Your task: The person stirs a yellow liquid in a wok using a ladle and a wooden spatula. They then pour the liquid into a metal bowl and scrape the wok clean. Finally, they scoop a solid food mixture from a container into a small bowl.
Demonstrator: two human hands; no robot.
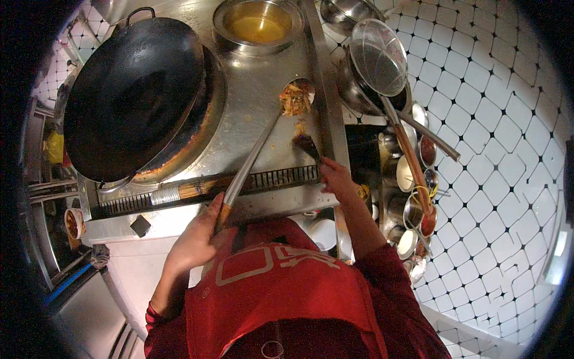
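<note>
My left hand grips the wooden end of a long-handled metal ladle. The ladle's bowl rests on the stainless steel stove top, heaped with shredded food scraps. My right hand holds a dark, flat-ended tool, perhaps a brush or scraper; blur hides its exact kind. Its end is down at the steel, just below a small smear of food bits. To the left, a large black wok sits tilted over the burner ring, its inside bare and dark.
Behind stands a steel basin of yellowish liquid. A mesh strainer lies over a pan at right, its wooden handle sticking out past several seasoning containers. A bamboo wok brush lies along the slotted front drain. Tiled wall bounds the right.
</note>
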